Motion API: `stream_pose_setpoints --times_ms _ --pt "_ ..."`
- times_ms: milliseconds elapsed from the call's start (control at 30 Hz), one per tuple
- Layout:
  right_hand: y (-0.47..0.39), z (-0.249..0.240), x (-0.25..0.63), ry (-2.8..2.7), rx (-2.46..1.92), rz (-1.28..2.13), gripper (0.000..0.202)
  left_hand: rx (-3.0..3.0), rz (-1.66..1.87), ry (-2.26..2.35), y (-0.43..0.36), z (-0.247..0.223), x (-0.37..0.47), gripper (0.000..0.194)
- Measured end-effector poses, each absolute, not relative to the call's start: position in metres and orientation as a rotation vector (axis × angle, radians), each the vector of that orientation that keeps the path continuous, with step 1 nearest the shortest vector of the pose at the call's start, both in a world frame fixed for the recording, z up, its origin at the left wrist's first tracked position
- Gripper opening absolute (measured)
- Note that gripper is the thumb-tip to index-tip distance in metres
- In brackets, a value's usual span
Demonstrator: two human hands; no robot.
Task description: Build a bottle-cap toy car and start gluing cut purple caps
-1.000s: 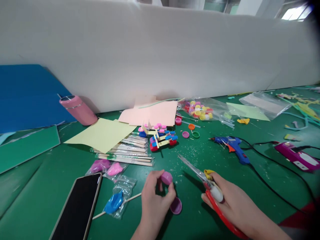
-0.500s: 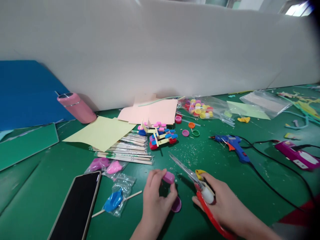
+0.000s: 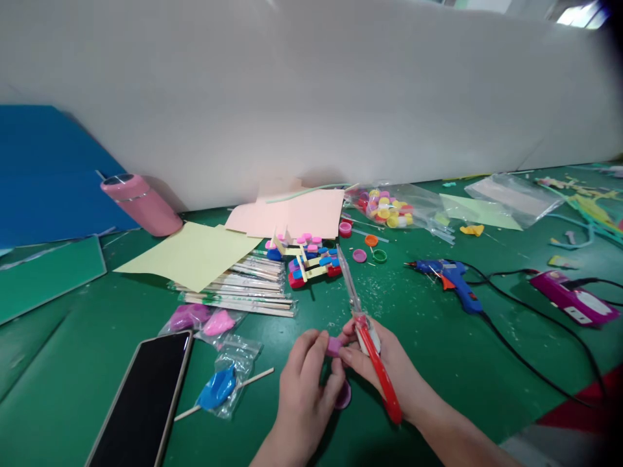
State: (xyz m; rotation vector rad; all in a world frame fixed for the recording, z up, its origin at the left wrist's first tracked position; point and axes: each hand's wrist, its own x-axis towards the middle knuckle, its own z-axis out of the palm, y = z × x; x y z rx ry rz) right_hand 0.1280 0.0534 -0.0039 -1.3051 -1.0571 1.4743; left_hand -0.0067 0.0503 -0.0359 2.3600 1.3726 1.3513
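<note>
A small purple plastic piece [image 3: 333, 347] is pinched between the fingertips of my left hand [image 3: 304, 389]. My right hand [image 3: 389, 363] grips red-handled scissors [image 3: 374, 370], whose blades point up and away over the table. Its thumb and a fingertip also touch the right side of the purple piece. Under my left fingers lies a round purple cap [image 3: 343, 394], partly hidden. Beyond the hands stands a small model of wooden sticks and coloured caps [image 3: 316, 267], with the scissor tip close to its right side.
A blue glue gun [image 3: 448, 275] with a cord lies right, near a purple power strip [image 3: 574, 298]. Wrapped sticks [image 3: 243, 295], a phone [image 3: 143, 395] and blue clay [image 3: 217, 388] in a bag are on the left. A bag of coloured caps [image 3: 389, 207] and a pink bottle [image 3: 143, 204] sit behind.
My right hand has moved left to meet my left hand at the purple piece. The scissors have turned more upright, and their blades now look closed together.
</note>
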Motion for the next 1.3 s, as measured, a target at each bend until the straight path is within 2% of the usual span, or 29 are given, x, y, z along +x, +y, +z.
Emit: stream_pose_setpoints --times_ms 200,500,967,1300 --pt "0.055 -0.005 0.125 -0.98 -1.291 1.505 0.022 2.376 1.339 1.355 0.048 -0.036 -0.007 0.028" --pt "0.053 0.001 0.128 -0.922 -1.293 1.527 0.028 2.365 1.367 1.406 0.053 -0.032 -0.005 0.027" --pt "0.053 -0.002 0.124 -0.931 -1.294 1.534 0.022 2.338 1.394 1.44 0.054 -0.029 -0.003 0.026" --pt "0.05 0.002 0.127 -1.101 -1.366 1.32 0.023 2.321 1.241 1.478 0.055 -0.033 -0.004 0.026"
